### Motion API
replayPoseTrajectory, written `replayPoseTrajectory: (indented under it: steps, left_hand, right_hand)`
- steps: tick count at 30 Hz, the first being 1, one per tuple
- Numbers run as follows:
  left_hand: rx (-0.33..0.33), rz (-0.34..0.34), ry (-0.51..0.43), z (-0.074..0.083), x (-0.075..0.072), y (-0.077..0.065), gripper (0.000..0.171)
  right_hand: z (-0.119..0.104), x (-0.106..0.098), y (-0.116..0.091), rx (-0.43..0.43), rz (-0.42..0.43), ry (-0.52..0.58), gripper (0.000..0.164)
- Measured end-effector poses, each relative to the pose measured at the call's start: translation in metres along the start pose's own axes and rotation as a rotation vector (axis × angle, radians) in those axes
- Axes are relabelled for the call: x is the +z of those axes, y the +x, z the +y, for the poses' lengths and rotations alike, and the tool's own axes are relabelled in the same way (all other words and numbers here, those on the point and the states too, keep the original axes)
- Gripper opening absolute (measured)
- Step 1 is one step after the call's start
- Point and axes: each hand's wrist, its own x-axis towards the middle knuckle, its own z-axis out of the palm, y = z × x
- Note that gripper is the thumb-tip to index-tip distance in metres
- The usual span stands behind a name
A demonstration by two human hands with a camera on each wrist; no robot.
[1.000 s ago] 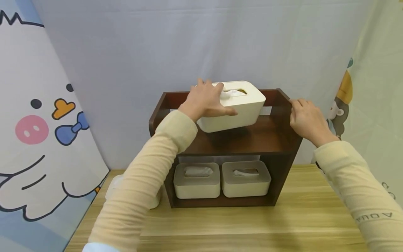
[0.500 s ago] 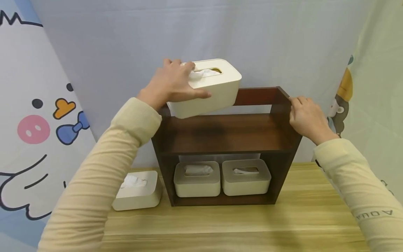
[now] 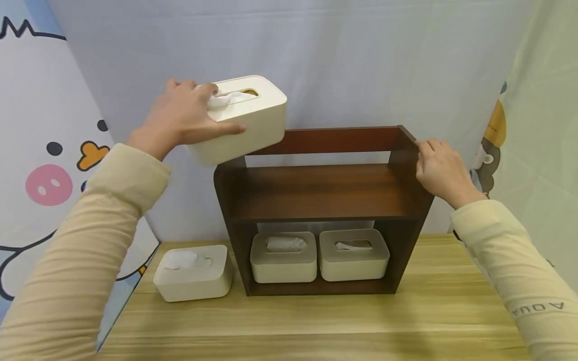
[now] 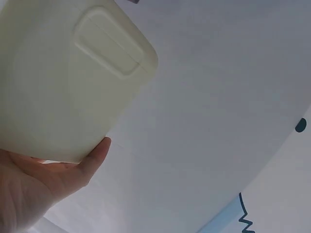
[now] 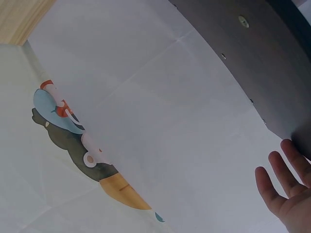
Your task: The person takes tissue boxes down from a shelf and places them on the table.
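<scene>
Presently, with the dark brown shelf unit (image 3: 325,193) serving as the clock centre and 12 o'clock pointing towards the grey cloth (image 3: 361,60) behind it, the left hand (image 3: 180,115) is holding a cream tissue box (image 3: 255,128) aloft at about 10 to 11 o'clock. The grip is closing firmly on the box's 9 o'clock end, the thumb pressing against the front face and the fingers reaching across the top. White tissue (image 3: 228,100) is showing in the top slot, and from the left wrist the box's underside is displaying a rounded rectangular outline. At 2 to 3 o'clock, the right hand (image 3: 442,173) is resting its fingers against the edge of the unit's side panel (image 3: 405,155); from the right wrist, three fingers are showing spread, with one touching the panel, but the thumb is staying hidden there, so I cannot tell whether the hand is clamping. In the lower compartment, two more boxes are standing upright, just beside each other: one (image 3: 284,268) is occupying 7 o'clock, the other (image 3: 354,267) 5 o'clock. A further box (image 3: 194,288) is sitting at 8 o'clock on the wood-grain table (image 3: 316,321), outside the unit and near its side.
</scene>
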Motion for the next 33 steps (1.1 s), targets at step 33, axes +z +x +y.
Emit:
replayPoseTrajectory:
  steps: [33]
  left_hand:
    - [-0.130,0.077,-0.005,-0.131,0.048,-0.078,0.090]
  right_hand:
    - [-0.008,0.003,0.004,-0.004,-0.012,-0.006,0.037]
